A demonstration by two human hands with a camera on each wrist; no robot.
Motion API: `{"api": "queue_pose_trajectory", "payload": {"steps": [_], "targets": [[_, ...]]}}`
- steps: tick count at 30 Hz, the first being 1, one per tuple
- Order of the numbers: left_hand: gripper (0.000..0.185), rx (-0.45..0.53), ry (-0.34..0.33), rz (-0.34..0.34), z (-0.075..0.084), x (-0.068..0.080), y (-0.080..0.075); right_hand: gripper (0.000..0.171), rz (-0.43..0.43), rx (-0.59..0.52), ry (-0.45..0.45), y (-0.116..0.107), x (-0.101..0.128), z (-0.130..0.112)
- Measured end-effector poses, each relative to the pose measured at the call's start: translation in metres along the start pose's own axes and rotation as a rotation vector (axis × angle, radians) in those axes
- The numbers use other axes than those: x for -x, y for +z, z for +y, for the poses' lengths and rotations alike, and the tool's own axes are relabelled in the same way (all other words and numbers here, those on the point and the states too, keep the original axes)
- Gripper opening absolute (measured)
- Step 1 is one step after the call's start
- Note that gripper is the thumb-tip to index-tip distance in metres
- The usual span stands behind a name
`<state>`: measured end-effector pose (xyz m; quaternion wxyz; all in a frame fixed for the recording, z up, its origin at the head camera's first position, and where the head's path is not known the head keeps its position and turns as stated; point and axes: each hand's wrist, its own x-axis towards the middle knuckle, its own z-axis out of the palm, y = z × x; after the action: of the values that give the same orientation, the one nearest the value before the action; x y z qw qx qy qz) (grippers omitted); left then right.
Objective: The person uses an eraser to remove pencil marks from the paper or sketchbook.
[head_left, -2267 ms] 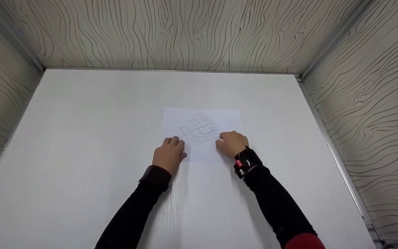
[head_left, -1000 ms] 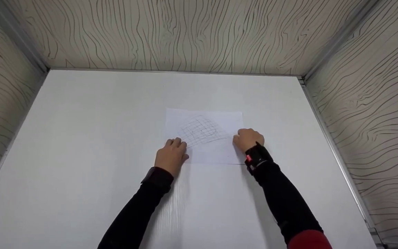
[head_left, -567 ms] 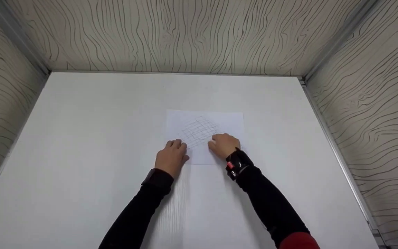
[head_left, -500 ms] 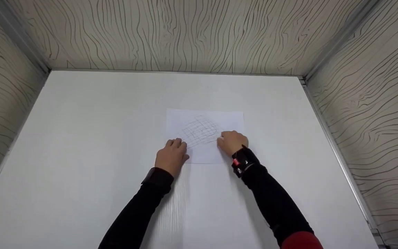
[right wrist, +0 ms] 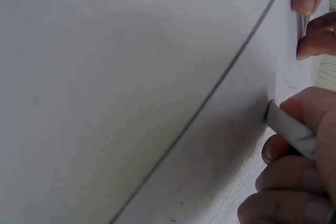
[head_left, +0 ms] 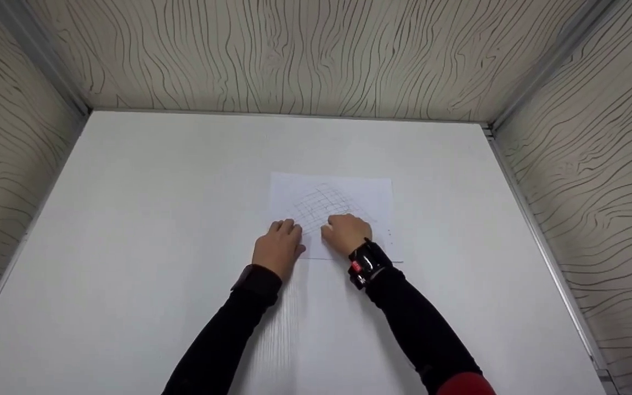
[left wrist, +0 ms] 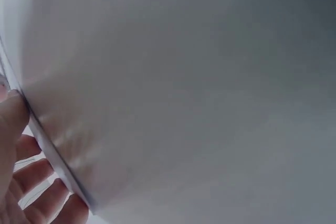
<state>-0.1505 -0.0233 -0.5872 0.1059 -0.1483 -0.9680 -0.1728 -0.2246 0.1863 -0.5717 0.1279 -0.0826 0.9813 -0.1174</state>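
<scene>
A sheet of white paper point(head_left: 376, 190) lies on the white table point(head_left: 157, 219), with a crisscross grid of pencil lines point(head_left: 321, 202) drawn on it. My left hand point(head_left: 276, 247) rests on the sheet's lower left part, fingers spread and pressing it down. With curled fingers, my right hand point(head_left: 347, 233) pinches a white eraser point(right wrist: 290, 128), whose darkened end is pressed to the paper in the right wrist view. In the head view the hand covers the eraser and the grid's lower right lines. Small dark crumbs point(head_left: 390, 236) lie on the paper's right side.
A wood-grain patterned wall point(head_left: 305, 55) rises behind the table's far edge, and another such wall point(head_left: 596, 181) stands on the right. Metal strips run along the table's edges.
My right hand has swept right and back left over the paper, ending farther left. Dark crumbs now show near the right edge. The left hand has stayed in place on the sheet.
</scene>
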Motion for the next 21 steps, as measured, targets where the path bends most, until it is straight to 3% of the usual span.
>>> {"api": "queue_pose_trajectory", "payload": {"steps": [5, 12, 16, 21], "targets": [[0.036, -0.036, -0.021, -0.020, 0.003, -0.003, 0.006, 0.037, 0.045, 0.012, 0.097, -0.006, -0.003, 0.027], [0.042, -0.095, 0.009, -0.072, -0.005, -0.008, 0.027, 0.045, 0.023, -0.009, 0.104, -0.008, -0.004, 0.053], [0.049, -0.088, -0.033, -0.093, -0.014, -0.010, 0.025, 0.040, 0.035, 0.018, 0.114, -0.007, -0.006, 0.050], [0.055, -0.091, -0.016, -0.112, -0.015, -0.009, 0.019, 0.042, 0.023, 0.044, 0.008, 0.000, -0.008, 0.026]]}}
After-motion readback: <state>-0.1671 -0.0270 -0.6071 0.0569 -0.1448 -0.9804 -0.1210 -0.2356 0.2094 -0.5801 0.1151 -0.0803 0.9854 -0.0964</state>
